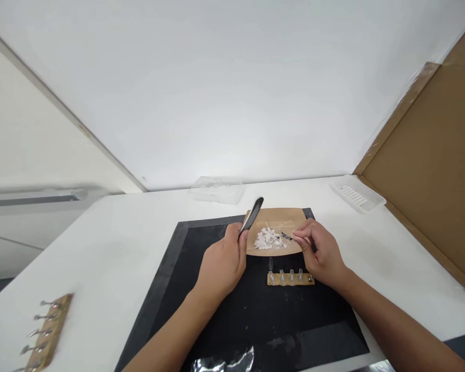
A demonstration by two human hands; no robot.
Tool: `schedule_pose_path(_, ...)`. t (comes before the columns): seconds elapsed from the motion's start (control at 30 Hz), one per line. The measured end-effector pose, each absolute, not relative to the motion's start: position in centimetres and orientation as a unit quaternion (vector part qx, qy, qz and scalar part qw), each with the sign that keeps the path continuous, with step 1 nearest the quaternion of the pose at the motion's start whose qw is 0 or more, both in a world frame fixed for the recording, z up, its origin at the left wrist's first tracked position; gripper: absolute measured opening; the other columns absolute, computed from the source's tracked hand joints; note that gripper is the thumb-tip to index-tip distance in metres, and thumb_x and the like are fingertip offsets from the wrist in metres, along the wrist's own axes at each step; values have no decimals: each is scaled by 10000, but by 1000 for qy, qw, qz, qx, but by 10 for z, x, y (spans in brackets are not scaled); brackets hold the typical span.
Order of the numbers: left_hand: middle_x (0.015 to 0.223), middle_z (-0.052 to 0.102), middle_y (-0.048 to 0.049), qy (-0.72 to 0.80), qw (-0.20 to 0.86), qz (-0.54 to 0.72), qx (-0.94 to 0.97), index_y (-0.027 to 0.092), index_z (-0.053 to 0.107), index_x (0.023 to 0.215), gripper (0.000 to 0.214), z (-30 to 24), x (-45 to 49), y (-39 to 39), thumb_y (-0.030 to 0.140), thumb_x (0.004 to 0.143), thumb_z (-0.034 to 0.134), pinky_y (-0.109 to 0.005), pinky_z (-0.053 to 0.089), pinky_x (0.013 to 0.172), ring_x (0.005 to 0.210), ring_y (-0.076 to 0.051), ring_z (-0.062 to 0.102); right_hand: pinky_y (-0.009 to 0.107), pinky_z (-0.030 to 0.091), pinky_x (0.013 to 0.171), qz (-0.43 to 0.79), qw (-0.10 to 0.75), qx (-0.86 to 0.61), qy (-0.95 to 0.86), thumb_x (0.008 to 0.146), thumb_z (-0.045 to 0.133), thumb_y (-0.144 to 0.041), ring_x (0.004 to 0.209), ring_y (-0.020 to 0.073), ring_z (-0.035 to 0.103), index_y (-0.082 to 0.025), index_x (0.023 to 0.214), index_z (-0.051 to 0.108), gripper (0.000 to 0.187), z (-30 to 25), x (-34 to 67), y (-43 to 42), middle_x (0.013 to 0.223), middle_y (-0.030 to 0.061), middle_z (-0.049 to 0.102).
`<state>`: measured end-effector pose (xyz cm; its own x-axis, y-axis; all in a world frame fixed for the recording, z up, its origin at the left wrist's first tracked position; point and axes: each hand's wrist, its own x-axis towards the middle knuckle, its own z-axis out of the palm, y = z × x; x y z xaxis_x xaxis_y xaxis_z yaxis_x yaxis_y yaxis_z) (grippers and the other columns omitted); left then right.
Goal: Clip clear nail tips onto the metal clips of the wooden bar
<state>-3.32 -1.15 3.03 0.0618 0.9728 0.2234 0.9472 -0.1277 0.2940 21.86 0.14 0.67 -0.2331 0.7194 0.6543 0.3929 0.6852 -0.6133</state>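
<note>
My left hand [223, 264] is closed around a slim black-and-white handheld tool [253, 214] whose rounded black end points up and away; its exact kind does not show. At the right side of a tan tray [261, 219], my right hand [322, 253] is closed in a pinch. Whatever sits between its fingertips is too small to make out. White and clear small flakes [269, 239] lie heaped on the tray, with thin sticks and a few dark patterned pieces [287, 236] beside them. Just in front stands a small wooden strip [287, 283] holding several upright clear pieces.
Beneath the tray lies a black mat [232, 315] on the white table [116, 248]. A clear plastic box [217, 189] and a translucent tray [358, 197] stand at the back. A wooden block with metal pegs [56, 328] is at left; cardboard [430, 165] walls the right.
</note>
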Motion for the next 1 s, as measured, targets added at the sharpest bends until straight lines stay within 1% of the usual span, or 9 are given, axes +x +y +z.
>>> schedule_pose_path(0.1, 733, 689, -22, 597, 20, 250, 762, 214, 584, 1033, 281, 32, -34, -13, 323, 1113, 337, -303, 423, 587, 633, -242, 697, 342, 506, 720, 160, 502, -352, -774, 1065, 559, -176, 847, 200, 633, -254, 1009, 549, 97, 5, 216, 1, 936, 34, 633)
schedule_pose_path(0.23, 936, 706, -57, 517, -55, 349, 780, 219, 602, 983, 257, 33, -34, -13, 324, 1107, 403, -285, 502, 697, 799, -207, 705, 344, 506, 722, 155, 498, -359, -774, 1065, 563, -189, 844, 202, 626, -253, 1000, 545, 93, 2, 218, 2, 927, 34, 630)
schedule_pose_path(0.27, 941, 699, -59, 517, -64, 357, 775, 218, 599, 967, 254, 33, -34, -13, 321, 1104, 412, -283, 504, 699, 802, -205, 700, 344, 507, 726, 156, 498, -362, -773, 1065, 566, -195, 849, 203, 628, -253, 998, 543, 92, 1, 219, 3, 928, 34, 632)
schedule_pose_path(0.43, 687, 625, 3, 567, -32, 305, 764, 222, 563, 948, 262, 29, -42, -9, 298, 1103, 367, -299, 413, 552, 584, -216, 645, 334, 504, 720, 155, 493, -384, -765, 1074, 551, -217, 854, 203, 643, -253, 1009, 549, 74, -1, 225, 4, 946, 37, 652)
schedule_pose_path(0.53, 726, 654, -10, 556, -37, 286, 780, 215, 586, 941, 288, 25, -45, -5, 320, 1109, 378, -294, 419, 563, 616, -213, 671, 328, 506, 712, 148, 489, -395, -763, 1079, 538, -220, 858, 205, 657, -253, 1004, 554, 84, 0, 225, 3, 950, 41, 667)
schedule_pose_path(0.67, 805, 700, -38, 509, -74, 327, 793, 189, 671, 950, 310, 20, -41, -2, 371, 1105, 473, -285, 474, 624, 703, -199, 696, 333, 507, 703, 123, 473, -398, -776, 1084, 523, -224, 834, 211, 665, -255, 965, 537, 124, 5, 224, 2, 924, 42, 675)
schedule_pose_path(0.8, 812, 746, -31, 486, -23, 391, 781, 186, 754, 970, 247, 18, -31, -6, 335, 1073, 586, -276, 524, 684, 729, -173, 713, 338, 505, 708, 98, 468, -407, -778, 1082, 542, -238, 817, 209, 668, -253, 922, 529, 161, 13, 225, 4, 903, 37, 678)
schedule_pose_path(0.9, 790, 760, -23, 485, 8, 429, 762, 196, 798, 982, 212, 17, -25, -9, 323, 1048, 641, -264, 549, 678, 697, -157, 714, 329, 492, 698, 73, 468, -390, -790, 1078, 551, -221, 796, 199, 652, -247, 921, 528, 161, 23, 221, 8, 877, 31, 671)
schedule_pose_path(1.0, 754, 755, -16, 463, 23, 465, 754, 192, 812, 976, 192, 14, -23, -8, 309, 1033, 670, -251, 571, 655, 648, -142, 704, 329, 464, 680, 26, 438, -362, -822, 1078, 544, -213, 779, 199, 628, -240, 926, 524, 156, 34, 212, 12, 858, 33, 667)
